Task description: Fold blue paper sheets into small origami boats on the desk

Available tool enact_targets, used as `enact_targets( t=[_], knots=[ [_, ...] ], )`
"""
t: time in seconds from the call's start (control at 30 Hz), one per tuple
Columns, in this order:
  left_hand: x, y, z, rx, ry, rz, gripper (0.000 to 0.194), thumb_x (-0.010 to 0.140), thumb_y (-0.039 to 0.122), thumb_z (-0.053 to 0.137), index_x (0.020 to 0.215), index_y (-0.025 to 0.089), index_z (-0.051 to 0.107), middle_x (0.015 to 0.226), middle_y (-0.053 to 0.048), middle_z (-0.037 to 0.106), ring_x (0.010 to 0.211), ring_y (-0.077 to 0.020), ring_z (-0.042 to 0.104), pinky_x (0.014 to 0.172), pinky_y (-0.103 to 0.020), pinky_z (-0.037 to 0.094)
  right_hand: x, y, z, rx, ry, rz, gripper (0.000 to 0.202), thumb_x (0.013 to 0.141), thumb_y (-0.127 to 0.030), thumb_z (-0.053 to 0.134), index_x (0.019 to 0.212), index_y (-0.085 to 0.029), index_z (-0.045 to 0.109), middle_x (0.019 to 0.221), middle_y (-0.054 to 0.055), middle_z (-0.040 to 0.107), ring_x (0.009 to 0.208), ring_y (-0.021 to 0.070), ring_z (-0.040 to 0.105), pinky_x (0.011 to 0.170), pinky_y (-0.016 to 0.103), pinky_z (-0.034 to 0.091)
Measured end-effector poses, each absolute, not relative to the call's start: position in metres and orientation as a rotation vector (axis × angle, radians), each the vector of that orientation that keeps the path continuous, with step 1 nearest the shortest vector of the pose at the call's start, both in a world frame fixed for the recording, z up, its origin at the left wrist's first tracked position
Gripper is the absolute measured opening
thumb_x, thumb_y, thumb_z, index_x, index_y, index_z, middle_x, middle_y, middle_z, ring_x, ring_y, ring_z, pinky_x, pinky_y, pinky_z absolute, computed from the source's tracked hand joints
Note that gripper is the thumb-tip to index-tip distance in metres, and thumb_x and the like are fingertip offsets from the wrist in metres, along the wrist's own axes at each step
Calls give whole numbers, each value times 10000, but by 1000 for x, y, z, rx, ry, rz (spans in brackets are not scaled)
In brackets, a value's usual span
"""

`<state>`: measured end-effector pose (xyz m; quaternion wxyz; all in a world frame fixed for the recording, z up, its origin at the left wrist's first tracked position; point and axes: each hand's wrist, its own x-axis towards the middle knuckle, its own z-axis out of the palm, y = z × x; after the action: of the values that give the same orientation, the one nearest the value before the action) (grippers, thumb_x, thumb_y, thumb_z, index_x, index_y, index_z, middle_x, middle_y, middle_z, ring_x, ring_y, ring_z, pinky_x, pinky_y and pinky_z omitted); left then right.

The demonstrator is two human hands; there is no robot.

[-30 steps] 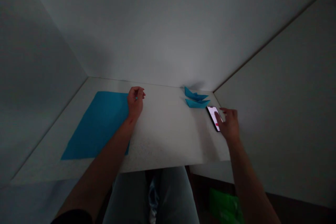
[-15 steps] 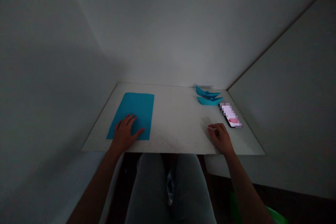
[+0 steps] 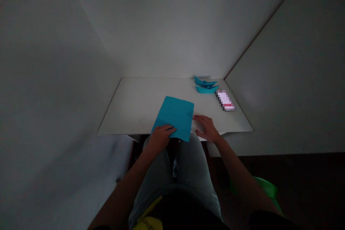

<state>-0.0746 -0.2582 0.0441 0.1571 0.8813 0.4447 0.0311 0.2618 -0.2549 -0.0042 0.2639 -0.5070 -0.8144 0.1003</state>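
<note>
A blue sheet of paper [image 3: 176,115] lies slightly turned at the front middle of the white table [image 3: 134,104], its near edge jutting past the table's edge. On its lower left part rests my left hand [image 3: 161,136], fingers stretched over the top; whether the thumb is underneath I cannot tell. At the sheet's right edge is my right hand [image 3: 207,128], open, with fingertips reaching the paper and the thumb apart from the fingers.
Two folded blue paper boats [image 3: 207,89] stand at the back right, one behind the other. Close by lies a phone [image 3: 225,101] with a lit, blurred screen. White walls [image 3: 172,36] enclose the table. A green object [image 3: 265,187] is low at the right.
The blue sheet has moved from the left side to the front middle, with my left hand on it. My right hand has come left to the sheet and opened its fingers. The view has tilted down.
</note>
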Motion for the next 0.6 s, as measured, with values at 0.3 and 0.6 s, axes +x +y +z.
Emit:
enact_targets(
  t=[0.3,0.6],
  knots=[
    [-87,-246,161,2548,1278,771,477,965,364,794,1437,365,727,1359,-73,773,1258,-334,712,1174,-533,487,228,-265,52,-1204,-2013,625,310,941,-337,676,1205,-277,825,1133,100,843,1043,307,767,981,471,543],
    [-115,-198,98,1636,1122,1094,824,837,720,794,1455,202,628,1299,-166,755,1056,-283,759,944,-478,631,212,-236,74,-1349,-1299,937,619,849,-800,755,1056,-218,789,1018,95,828,969,348,751,872,479,627]
  ],
)
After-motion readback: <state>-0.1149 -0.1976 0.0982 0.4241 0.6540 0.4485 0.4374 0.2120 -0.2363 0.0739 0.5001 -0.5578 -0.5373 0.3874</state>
